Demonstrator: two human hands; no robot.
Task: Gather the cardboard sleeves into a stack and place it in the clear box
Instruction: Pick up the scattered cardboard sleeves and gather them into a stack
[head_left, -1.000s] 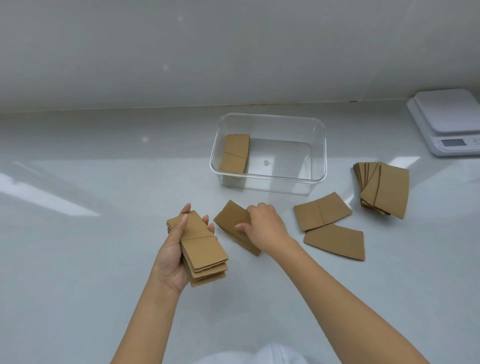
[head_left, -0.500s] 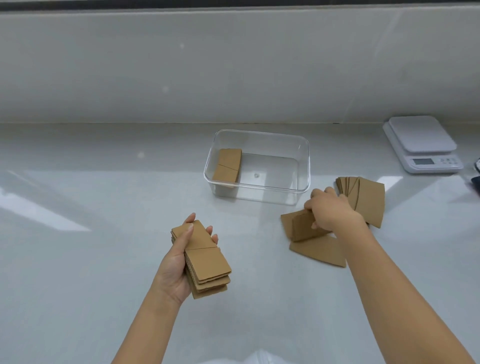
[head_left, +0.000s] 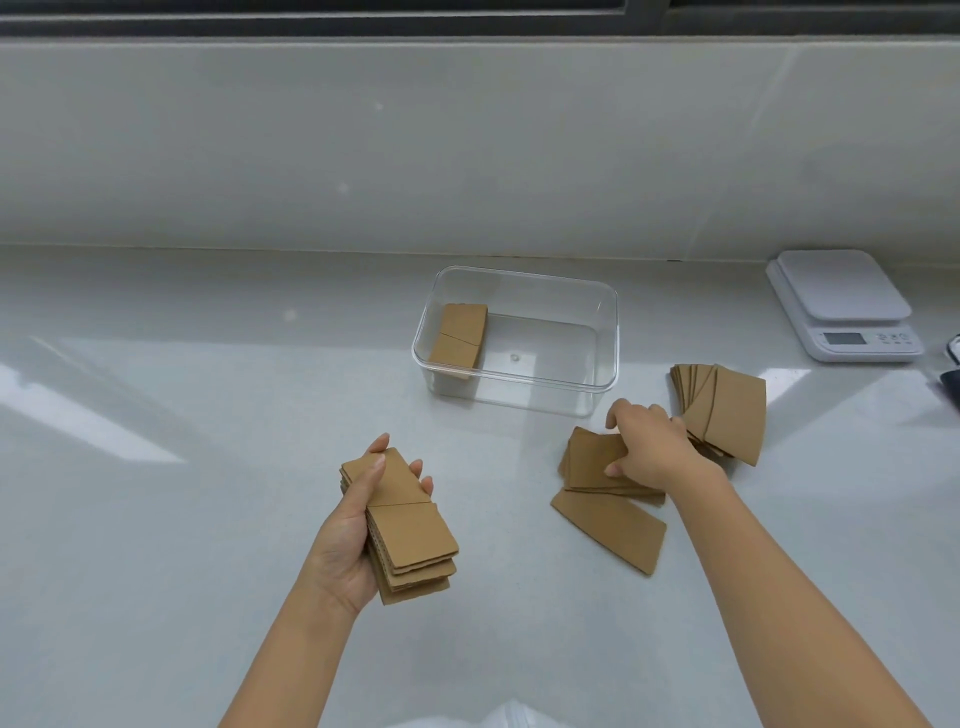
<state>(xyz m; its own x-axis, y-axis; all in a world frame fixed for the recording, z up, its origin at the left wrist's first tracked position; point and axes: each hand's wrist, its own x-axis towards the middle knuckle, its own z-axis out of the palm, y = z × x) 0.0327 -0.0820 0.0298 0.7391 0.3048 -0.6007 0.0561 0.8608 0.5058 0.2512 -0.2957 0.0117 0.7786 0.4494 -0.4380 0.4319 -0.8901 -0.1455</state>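
Note:
My left hand (head_left: 347, 535) holds a stack of brown cardboard sleeves (head_left: 408, 535) above the counter, thumb across its top. My right hand (head_left: 652, 447) grips a few sleeves (head_left: 589, 460) lying on the counter to the right. A single flat sleeve (head_left: 613, 530) lies just in front of them. A fanned pile of sleeves (head_left: 727, 410) rests behind my right hand. The clear box (head_left: 602, 374) stands at the back centre, with a small stack of sleeves (head_left: 460, 335) leaning at its left end.
A white kitchen scale (head_left: 844, 304) sits at the far right by the wall. A dark object (head_left: 953, 384) pokes in at the right edge. The pale counter (head_left: 156, 467) ends at a tiled wall behind the box.
My right hand carried sleeves from the centre over to the sleeves on the right and laid them there. My left hand kept its stack. The view tilted upward.

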